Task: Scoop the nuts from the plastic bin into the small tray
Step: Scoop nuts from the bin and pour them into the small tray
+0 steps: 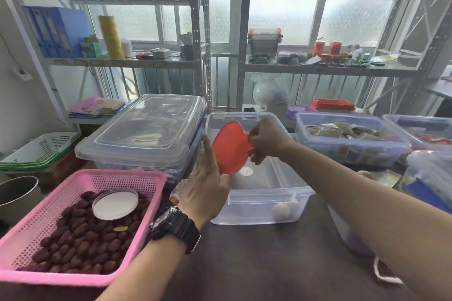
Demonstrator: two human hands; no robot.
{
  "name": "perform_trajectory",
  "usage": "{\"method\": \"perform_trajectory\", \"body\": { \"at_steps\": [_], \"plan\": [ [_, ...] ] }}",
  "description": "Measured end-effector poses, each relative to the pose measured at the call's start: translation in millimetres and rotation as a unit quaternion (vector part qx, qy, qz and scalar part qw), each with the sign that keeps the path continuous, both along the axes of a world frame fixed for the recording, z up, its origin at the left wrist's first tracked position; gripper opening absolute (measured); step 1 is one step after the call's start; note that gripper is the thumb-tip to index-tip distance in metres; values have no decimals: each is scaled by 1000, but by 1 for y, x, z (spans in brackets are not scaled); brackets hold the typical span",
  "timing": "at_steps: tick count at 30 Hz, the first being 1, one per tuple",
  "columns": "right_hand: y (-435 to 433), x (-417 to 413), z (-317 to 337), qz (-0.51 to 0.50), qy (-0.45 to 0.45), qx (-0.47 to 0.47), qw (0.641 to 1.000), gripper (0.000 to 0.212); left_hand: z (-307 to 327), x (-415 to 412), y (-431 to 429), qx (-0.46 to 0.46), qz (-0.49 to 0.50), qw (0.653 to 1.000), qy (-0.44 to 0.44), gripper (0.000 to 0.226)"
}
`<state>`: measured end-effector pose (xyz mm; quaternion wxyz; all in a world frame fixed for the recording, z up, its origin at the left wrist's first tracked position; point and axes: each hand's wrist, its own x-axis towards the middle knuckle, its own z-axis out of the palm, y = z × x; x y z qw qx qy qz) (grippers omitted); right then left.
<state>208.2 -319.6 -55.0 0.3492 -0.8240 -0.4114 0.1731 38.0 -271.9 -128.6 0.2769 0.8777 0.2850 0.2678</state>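
Observation:
A clear plastic bin (pixel 259 197) stands in the middle of the dark table. Two pale round nuts (pixel 281 211) lie against its front wall; the rest of its floor looks bare. Above the bin's left side I hold a flat translucent red plastic piece (pixel 231 146), tilted almost upright; whether it is a scoop or a small tray I cannot tell. My right hand (pixel 267 140) grips its right edge. My left hand (pixel 205 188), with a black watch on the wrist, pinches its lower left edge, fingers stretched up along it.
A pink mesh basket (pixel 80 175) of dark red dates (pixel 85 239) with a round clear lid (pixel 115 204) sits front left. Behind it is a lidded clear box (pixel 146 127). Bins of packets (pixel 347 134) stand to the right, with shelves behind them. A metal pot (pixel 17 190) is at far left.

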Motion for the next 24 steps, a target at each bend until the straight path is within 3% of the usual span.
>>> {"method": "perform_trajectory", "body": {
  "at_steps": [3, 7, 9, 10, 16, 20, 24],
  "plan": [
    [-20, -2, 2, -33, 91, -1, 995, 19, -3, -1, 3, 12, 0, 1000, -2, 89],
    [-41, -4, 4, -91, 201, 5, 975, 25, -5, 2, 2, -1, 4, 1000, -4, 84],
    [-61, -6, 9, -83, 229, 11, 970, 9, -6, 2, 1, 3, 3, 1000, -13, 80],
    [-70, -7, 12, -82, 252, 25, 964, 14, -6, 3, 2, 6, 0, 1000, -18, 79],
    [-112, 23, 30, -120, 352, 131, 919, 22, -14, 4, 6, 17, -7, 995, -94, 102],
    [-165, 53, 54, -157, 309, 191, 919, 18, -17, 4, 3, 23, 2, 994, -109, 89],
    [-225, 77, 59, -195, 249, 197, 928, 30, -21, 6, 2, 29, 14, 993, -115, 75]
  ]
}}
